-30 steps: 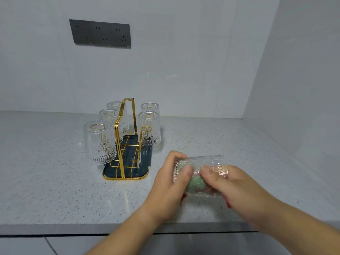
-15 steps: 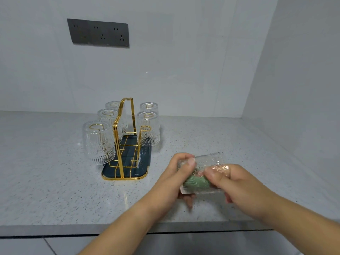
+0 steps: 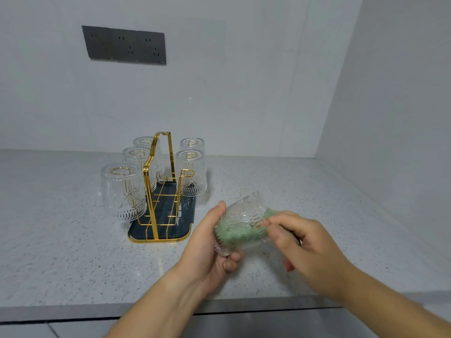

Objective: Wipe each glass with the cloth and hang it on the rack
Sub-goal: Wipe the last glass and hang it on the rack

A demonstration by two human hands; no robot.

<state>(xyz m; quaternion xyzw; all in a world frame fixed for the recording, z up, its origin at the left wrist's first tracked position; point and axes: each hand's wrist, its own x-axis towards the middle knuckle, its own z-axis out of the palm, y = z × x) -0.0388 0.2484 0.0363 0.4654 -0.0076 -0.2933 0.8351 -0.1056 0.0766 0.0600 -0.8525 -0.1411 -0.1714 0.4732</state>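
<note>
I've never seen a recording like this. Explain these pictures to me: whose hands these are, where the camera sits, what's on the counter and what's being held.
There is no machine here: a person works with two bare hands. Every picture comes from one wide-angle camera worn on that person's head, looking forward and down.

On the speckled grey stone counter stands a gold wire rack on a dark tray with a gold rim. Five ribbed clear glasses hang upside down on it, three on its left side and two on its right.

The left hand grips a sixth, clear embossed glass, tilted on its side above the counter. The right hand pinches a green cloth stuffed inside that glass, which looks like wiping. A dark socket panel sits on the wall behind.
</note>
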